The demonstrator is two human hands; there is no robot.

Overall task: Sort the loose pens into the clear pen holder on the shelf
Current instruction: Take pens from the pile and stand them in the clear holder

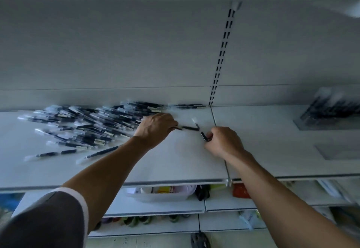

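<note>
A large heap of loose dark pens (85,125) with clear caps lies on the left part of the white shelf (175,162). My left hand (155,127) is at the heap's right edge and pinches one dark pen (190,128) that points right. My right hand (224,142) grips another pen (199,131), whose clear tip slants up and left. The two pens almost meet between my hands. The clear pen holder (331,109) stands at the far right of the shelf with dark pens inside; it is blurred.
A slotted upright rail (221,56) runs up the back wall. A flat clear tray (339,151) lies near the right edge. Lower shelves hold a white tub (161,193), a red packet (240,190) and other goods. A few pens (187,106) lie along the back wall.
</note>
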